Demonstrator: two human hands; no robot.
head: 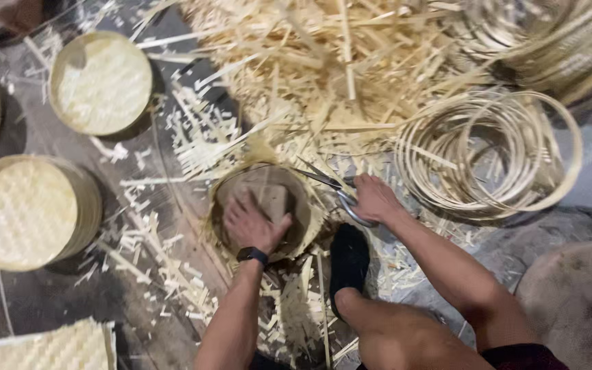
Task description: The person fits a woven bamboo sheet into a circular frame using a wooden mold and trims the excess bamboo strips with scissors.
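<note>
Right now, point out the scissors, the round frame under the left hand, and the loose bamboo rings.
scissors (337, 192): head view, on the metal near the pivot, beside the right hand (373, 199).
round frame (307, 229): head view, on its right rim; left hand (251, 225) presses inside.
bamboo rings (570, 161): head view, on the outer hoop's right edge.

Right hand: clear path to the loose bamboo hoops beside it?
Probably yes. The right hand lies just left of the bamboo hoops, with only floor scraps between. But its fingers are through the scissors, so it would have to drop them or grab with them in hand.
</note>
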